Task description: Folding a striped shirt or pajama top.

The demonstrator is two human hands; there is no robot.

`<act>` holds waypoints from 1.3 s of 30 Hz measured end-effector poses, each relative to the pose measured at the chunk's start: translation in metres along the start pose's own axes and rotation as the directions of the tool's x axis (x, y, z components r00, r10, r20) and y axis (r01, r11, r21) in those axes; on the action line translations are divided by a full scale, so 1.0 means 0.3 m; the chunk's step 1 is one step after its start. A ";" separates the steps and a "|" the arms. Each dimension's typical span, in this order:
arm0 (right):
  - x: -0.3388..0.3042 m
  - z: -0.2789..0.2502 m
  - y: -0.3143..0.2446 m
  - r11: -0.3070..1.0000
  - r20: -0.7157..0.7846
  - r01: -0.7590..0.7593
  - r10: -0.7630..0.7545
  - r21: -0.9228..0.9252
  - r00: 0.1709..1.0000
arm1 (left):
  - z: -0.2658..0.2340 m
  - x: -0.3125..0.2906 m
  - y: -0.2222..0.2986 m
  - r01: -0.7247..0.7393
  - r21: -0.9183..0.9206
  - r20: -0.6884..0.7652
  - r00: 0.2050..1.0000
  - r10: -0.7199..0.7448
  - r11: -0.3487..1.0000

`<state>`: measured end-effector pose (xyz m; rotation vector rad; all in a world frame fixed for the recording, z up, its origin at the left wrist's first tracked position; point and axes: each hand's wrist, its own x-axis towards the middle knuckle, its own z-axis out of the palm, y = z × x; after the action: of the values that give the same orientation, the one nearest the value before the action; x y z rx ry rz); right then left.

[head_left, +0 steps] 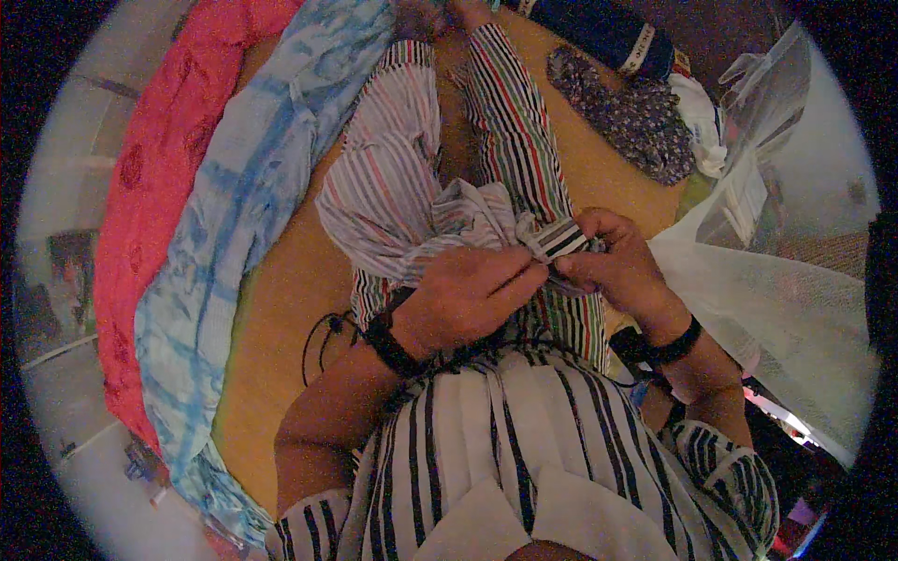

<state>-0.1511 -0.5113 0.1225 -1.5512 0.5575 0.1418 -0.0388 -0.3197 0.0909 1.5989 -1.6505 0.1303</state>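
A striped garment (379, 201), pale with thin grey and reddish stripes, lies bunched across my lap and over one leg. Its gathered end runs up to my hands. My left hand (463, 294) is closed, its fingers pinching the fabric near the middle of my lap. Just to the right, my right hand (631, 266) grips the same cloth between thumb and fingers, at a folded band with bolder black and white stripes (564, 240). The two hands nearly touch. What lies inside the bunched folds is hidden.
I sit on a yellow-brown surface (271, 346) in multicolour striped trousers (519, 122). Along the left run a blue-and-white cloth (234, 187) and a red cloth (140, 252). A dark speckled cloth (631, 126) lies far right, beside sheer white netting (767, 290). Black cords (323, 341) lie near my left wrist.
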 end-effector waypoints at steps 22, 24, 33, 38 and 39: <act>-0.005 -0.019 -0.020 0.958 0.130 0.282 -0.275 -0.042 0.953 | -0.008 0.078 0.004 0.677 -0.577 0.327 0.704 -0.630 0.457; 0.017 -0.030 -0.015 0.885 0.150 0.442 -0.422 -0.148 0.894 | -0.006 0.080 -0.022 0.678 -0.557 0.308 0.706 -0.638 0.480; 0.107 -0.081 -0.162 0.854 0.030 0.416 -0.429 -0.312 0.903 | -0.196 0.199 -0.099 0.840 -0.276 0.148 0.517 -0.843 0.467; 0.100 -0.046 -0.184 0.864 0.086 0.499 -0.503 0.065 0.860 | -0.183 0.246 -0.123 0.545 -0.304 -0.238 0.751 -0.616 0.782; 0.102 -0.043 -0.184 0.855 0.124 0.497 -0.514 0.150 0.849 | -0.159 0.253 -0.108 0.465 -0.230 -0.262 0.817 -0.515 0.855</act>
<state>-0.1042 -0.5338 0.1603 -1.5107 0.0127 -0.1688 0.0221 -0.3579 0.1535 1.7280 -0.9395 -0.0148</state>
